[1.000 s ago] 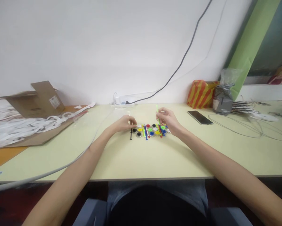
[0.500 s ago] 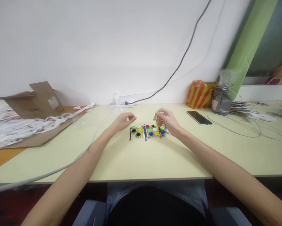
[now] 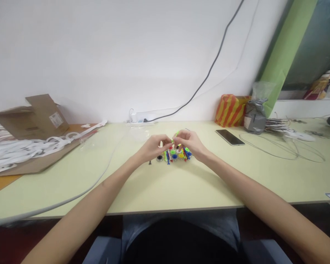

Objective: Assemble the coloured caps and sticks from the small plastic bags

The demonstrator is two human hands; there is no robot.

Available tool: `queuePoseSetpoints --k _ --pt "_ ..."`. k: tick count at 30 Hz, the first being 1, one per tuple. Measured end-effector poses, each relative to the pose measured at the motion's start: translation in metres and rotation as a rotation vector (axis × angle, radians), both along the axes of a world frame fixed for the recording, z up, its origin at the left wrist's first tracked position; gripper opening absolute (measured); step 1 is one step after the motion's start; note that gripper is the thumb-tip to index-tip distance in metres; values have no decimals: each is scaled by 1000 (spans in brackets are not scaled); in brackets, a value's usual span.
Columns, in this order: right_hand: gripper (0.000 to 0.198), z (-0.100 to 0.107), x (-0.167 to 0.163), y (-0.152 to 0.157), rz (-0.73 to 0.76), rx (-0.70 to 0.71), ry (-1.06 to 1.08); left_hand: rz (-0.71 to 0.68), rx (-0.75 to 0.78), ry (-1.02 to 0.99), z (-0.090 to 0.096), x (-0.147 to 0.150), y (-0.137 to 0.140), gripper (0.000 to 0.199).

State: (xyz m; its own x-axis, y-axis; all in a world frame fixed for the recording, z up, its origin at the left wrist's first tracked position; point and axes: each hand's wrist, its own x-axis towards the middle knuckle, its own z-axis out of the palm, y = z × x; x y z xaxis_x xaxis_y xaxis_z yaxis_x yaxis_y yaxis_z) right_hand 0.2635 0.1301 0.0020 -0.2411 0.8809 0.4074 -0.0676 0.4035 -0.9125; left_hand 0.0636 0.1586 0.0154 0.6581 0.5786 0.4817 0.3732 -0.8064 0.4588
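My right hand (image 3: 191, 143) pinches a thin lime-green plastic strip (image 3: 177, 133) above the table. The fingertips of my left hand (image 3: 156, 146) are closed at the strip's lower end, touching or almost touching my right fingers. Beneath both hands lie several small round discs with coloured centres, among them a black disc (image 3: 159, 158), a blue disc (image 3: 174, 156) and a yellow disc (image 3: 181, 156). Thin coloured strips, such as a blue strip (image 3: 168, 160), rest across them. A black strip (image 3: 150, 162) is mostly covered by my left hand.
A phone (image 3: 230, 137) lies to the right, before a striped bag (image 3: 228, 110) and a grey package (image 3: 254, 116). Loose wire (image 3: 271, 148) curls beyond it. At left are a cardboard box (image 3: 45, 117) and white strips (image 3: 49, 146). A pale cable (image 3: 79, 194) crosses my left forearm.
My left hand has moved right, over the black strip and some discs. My right hand has brought the lime-green strip left and the hands have met. The view has shifted slightly.
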Motion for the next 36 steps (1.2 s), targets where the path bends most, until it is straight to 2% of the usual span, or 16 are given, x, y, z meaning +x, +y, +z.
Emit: queuePoseSetpoints --k 4,6,8,9,10,12,16,19,24,29,33,36 --pt "37 0 -1 -1 31 -17 -5 37 15 65 2 -3 4 27" --pt "37 0 -1 -1 4 -32 18 177 125 216 7 -10 7 26" --pt "35 -1 0 1 -38 -41 35 404 247 478 15 -23 12 23" --pt "33 -3 1 2 -58 -43 36 513 254 610 18 -31 15 23" --pt "30 -4 2 4 -77 -45 33 609 198 723 21 -40 17 23" --pt "25 -6 4 8 -110 -49 20 679 36 862 24 -55 22 20" --pt "18 -9 6 13 -135 -49 -7 605 -228 972 26 -71 25 11" --pt "16 -10 6 14 -138 -34 -24 520 -332 975 29 -70 21 8" --pt "15 -10 7 14 -138 -22 -66 547 -320 962 34 -69 20 16" --pt "15 -12 7 14 -134 -6 -103 526 -315 960 24 -71 29 19" --pt "15 -12 7 16 -112 9 -125 459 -326 957 17 -68 33 15" --pt "14 -12 7 16 -102 18 -147 349 -355 939 15 -67 36 13"
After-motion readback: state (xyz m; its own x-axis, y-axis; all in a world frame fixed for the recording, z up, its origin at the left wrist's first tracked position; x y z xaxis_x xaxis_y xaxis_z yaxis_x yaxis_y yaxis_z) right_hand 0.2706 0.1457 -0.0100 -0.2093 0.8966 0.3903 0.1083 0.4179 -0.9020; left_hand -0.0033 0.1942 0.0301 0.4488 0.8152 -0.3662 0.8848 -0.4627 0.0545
